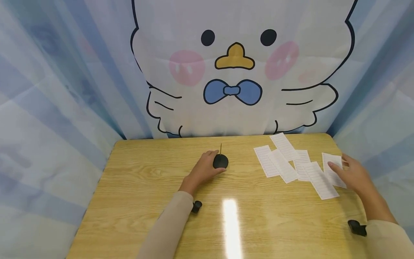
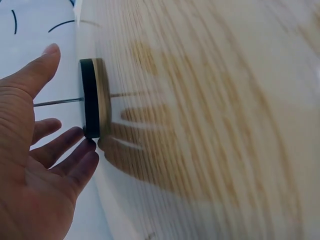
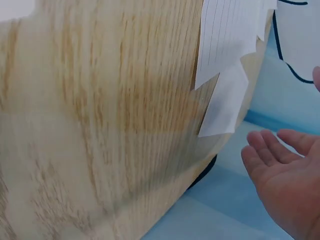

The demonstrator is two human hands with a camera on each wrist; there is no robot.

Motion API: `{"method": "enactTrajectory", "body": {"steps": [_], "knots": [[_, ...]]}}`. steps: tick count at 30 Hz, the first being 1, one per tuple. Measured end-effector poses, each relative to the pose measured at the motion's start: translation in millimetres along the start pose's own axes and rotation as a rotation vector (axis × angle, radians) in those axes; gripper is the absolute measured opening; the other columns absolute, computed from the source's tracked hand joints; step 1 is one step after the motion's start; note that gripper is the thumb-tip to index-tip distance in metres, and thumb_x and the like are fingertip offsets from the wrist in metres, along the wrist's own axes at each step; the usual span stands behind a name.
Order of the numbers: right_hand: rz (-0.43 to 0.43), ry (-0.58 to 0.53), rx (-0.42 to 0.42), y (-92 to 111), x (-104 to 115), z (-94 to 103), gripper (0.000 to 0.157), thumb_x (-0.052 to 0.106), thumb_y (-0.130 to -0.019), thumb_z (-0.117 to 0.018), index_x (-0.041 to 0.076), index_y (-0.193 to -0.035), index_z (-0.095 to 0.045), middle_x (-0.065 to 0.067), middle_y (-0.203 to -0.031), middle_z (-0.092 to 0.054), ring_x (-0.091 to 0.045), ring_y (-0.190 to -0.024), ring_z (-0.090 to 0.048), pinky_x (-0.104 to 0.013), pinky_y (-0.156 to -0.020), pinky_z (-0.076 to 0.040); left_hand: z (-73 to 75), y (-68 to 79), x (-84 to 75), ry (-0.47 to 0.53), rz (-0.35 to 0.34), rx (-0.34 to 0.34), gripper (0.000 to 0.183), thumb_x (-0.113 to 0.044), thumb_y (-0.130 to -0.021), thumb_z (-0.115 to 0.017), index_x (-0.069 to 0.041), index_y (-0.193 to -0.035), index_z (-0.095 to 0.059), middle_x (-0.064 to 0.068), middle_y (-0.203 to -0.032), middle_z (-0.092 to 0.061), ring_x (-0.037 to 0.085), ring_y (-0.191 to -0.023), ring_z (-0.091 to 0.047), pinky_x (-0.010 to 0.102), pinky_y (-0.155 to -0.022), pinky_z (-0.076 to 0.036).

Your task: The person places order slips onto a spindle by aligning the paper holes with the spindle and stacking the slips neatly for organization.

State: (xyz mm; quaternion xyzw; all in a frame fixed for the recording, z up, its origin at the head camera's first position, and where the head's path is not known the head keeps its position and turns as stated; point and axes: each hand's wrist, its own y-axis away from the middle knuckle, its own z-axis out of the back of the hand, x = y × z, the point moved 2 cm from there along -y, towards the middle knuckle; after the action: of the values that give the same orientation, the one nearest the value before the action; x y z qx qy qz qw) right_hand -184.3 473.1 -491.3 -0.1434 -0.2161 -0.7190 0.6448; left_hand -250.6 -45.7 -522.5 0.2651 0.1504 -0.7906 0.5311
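Beige sleeves (image 1: pixel 166 226) reach past me to a left hand (image 1: pixel 205 167), loosely spread around a black disc (image 1: pixel 220 161) with an upright rod (image 1: pixel 221 148) near the table's (image 1: pixel 139 212) back edge, and a relaxed, empty right hand (image 1: pixel 354 175) beside paper slips (image 1: pixel 284 166) toward the back right corner.

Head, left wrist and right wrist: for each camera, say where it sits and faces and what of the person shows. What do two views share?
Head: on the head, facing forward and down at the table and patterned curtain; left hand, right hand and sleeves show.
Left wrist: on the left wrist, facing the black disc and thin rod; left hand shows.
Right wrist: on the right wrist, facing table and paper slips; part of right hand shows.
Head and left wrist share the disc.
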Motion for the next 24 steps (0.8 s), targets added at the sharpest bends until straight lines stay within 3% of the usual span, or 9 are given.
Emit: {"method": "enactTrajectory", "body": {"steps": [7,14,20,21,22,24], "knots": [[-0.089,-0.025,0.012,3,-14,1.0,0.094,0.053,-0.107,-0.044,-0.019,-0.155,-0.008,-0.049,-0.147,-0.031,-0.065,-0.129,-0.037,-0.074,-0.098,-0.036,-0.7,-3.7,-0.3,0.040,0.024,-0.016,0.080,-0.041,-0.092,-0.078,-0.008,-0.156,-0.043,0.017,-0.154,-0.048,0.036,-0.145,-0.043,0.050,-0.115,-0.043],[-0.130,0.043,0.020,9,-22,1.5,0.090,0.052,-0.107,-0.045,-0.027,-0.145,-0.027,-0.048,-0.139,-0.041,-0.065,-0.122,-0.042,-0.070,-0.097,-0.039,-1.7,-6.6,2.8,0.064,0.061,-0.007,0.076,-0.036,-0.094,-0.078,-0.011,-0.157,-0.043,0.016,-0.155,-0.046,0.035,-0.146,-0.041,0.049,-0.114,-0.044],[-0.175,0.059,0.072,13,-25,2.7,0.086,0.053,-0.106,-0.047,-0.027,-0.137,-0.039,-0.048,-0.135,-0.045,-0.064,-0.116,-0.047,-0.066,-0.092,-0.044,-2.1,-7.8,4.7,0.076,0.068,-0.010,0.071,-0.032,-0.095,-0.077,-0.009,-0.155,-0.046,0.017,-0.153,-0.048,0.035,-0.144,-0.043,0.049,-0.114,-0.044],[-0.177,0.061,0.074,13,-25,2.3,0.080,0.053,-0.106,-0.048,-0.025,-0.126,-0.048,-0.048,-0.120,-0.051,-0.061,-0.104,-0.052,-0.062,-0.086,-0.047,-2.3,-7.9,5.0,0.075,0.069,-0.011,0.071,-0.032,-0.095,-0.077,-0.009,-0.155,-0.046,0.017,-0.153,-0.048,0.035,-0.143,-0.043,0.049,-0.114,-0.044],[-0.177,0.067,0.070,14,-25,2.2,0.079,0.052,-0.105,-0.049,-0.025,-0.123,-0.049,-0.047,-0.116,-0.051,-0.059,-0.101,-0.053,-0.060,-0.083,-0.048,-2.6,-8.0,5.3,0.073,0.070,-0.013,0.070,-0.031,-0.095,-0.077,-0.009,-0.154,-0.047,0.017,-0.152,-0.049,0.035,-0.143,-0.044,0.049,-0.114,-0.044],[-0.180,0.078,0.068,14,-25,0.8,0.069,0.051,-0.105,-0.051,-0.018,-0.095,-0.052,-0.036,-0.085,-0.051,-0.046,-0.078,-0.052,-0.049,-0.071,-0.046,-2.9,-8.3,5.7,0.068,0.068,-0.016,0.068,-0.031,-0.095,-0.077,-0.008,-0.153,-0.049,0.017,-0.150,-0.050,0.035,-0.141,-0.045,0.049,-0.113,-0.045]]}}
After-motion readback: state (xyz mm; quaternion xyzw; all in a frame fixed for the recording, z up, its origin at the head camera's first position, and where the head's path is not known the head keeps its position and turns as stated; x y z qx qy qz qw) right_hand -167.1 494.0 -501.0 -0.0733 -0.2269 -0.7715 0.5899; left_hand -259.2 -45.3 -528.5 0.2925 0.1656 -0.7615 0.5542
